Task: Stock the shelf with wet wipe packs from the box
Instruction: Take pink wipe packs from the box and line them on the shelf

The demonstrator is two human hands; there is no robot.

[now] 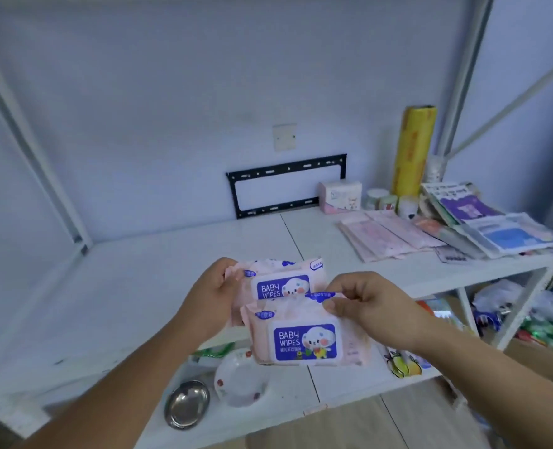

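A right hand (375, 306) pinched the top edge of the nearer wet wipe pack (307, 340). A left hand (210, 294) gripped the second pack (281, 281) by its end, just beyond at 11 o'clock. Both hung over the front edge of the white shelf (139, 270). A yellow roll (414, 150) stood far back at 2 o'clock.

Only two arms and two hands of the person can be seen. The left grip (211, 294) is a bare hand at the end of a long, bare left forearm (123, 377). The right grip (370, 304) is a bare hand too, with round knuckle bumps, on a bare right forearm (479, 367). Both arms stay uncovered right up to the picture's edge.
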